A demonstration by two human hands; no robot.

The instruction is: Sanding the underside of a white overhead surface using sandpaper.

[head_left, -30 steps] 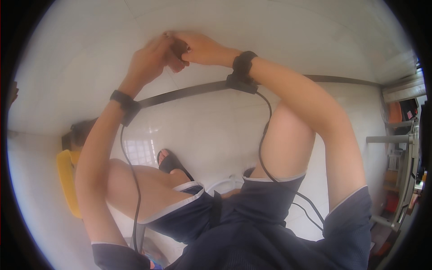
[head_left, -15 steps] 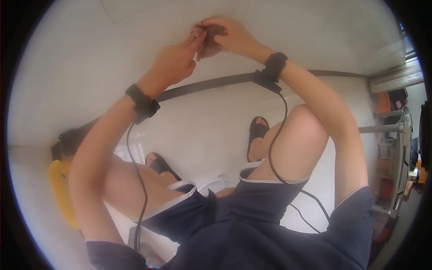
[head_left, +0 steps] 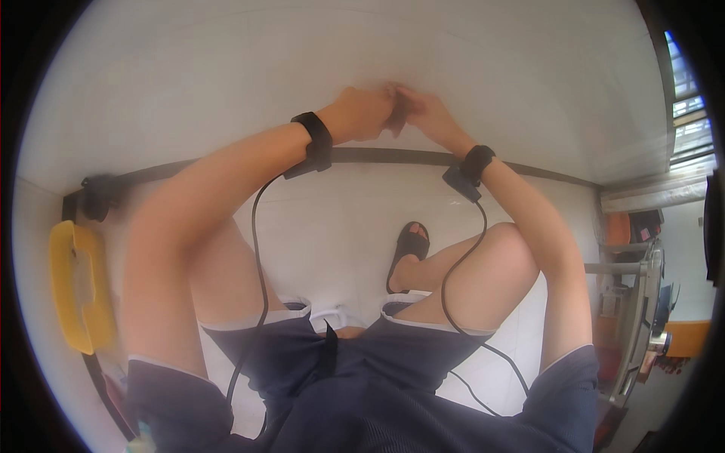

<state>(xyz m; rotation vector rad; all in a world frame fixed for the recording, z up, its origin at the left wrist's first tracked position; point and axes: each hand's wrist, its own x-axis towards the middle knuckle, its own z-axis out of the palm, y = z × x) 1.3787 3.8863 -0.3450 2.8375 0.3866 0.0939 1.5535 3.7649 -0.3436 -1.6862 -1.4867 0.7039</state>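
Note:
My left hand and my right hand meet in front of the pale wall, above the dark strip along its base. Between them is a small, crumpled, brownish-pink cloth, mostly covered by fingers. Both hands are closed on it: the left fingers are curled at its left side, the right fingers pinch its right side. Haze and blur keep me from telling whether the cloth presses against the wall. A black band with a cable sits around each wrist.
A dark baseboard runs between the wall and the white floor. My sandalled foot rests on the floor. At the left is a yellow plastic object; at the right stand a grey metal rack and a window.
The view has shifted. My hands have come closer together, lower and further right in the picture, and the cloth is more bunched and covered. The yellow object shows more fully.

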